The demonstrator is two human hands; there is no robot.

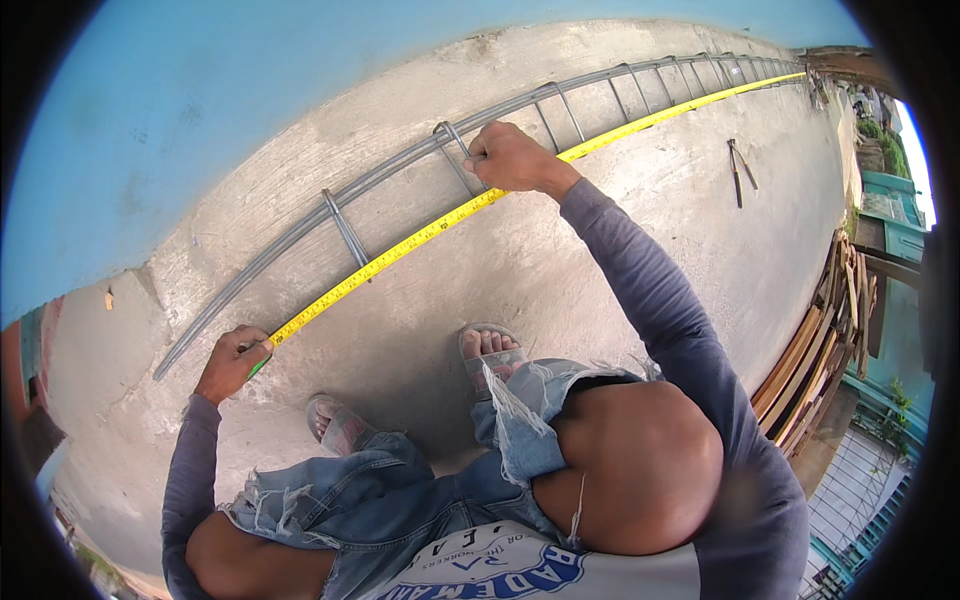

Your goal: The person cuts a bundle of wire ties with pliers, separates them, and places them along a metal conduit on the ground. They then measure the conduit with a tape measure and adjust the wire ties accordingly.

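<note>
A long cage of grey steel reinforcing bars (375,178) lies on the concrete, curving across the view, with several bent-wire stirrups (345,228) along it. Beside it stretches a yellow tape measure blade (385,262), running to the cage's far right end. My left hand (236,362) is closed around the tape measure at the near left end; a bit of its green case shows below the fingers. My right hand (512,158) is closed on a stirrup in the middle of the cage, its fingertips partly hidden. The blade passes beneath this hand and wrist.
A blue wall (200,110) borders the far side. Pincers with dark handles (738,170) lie on the concrete floor (640,230) to the right. Stacked wooden planks (800,375) rest along the right edge. My sandaled feet stand between my hands, close to the blade.
</note>
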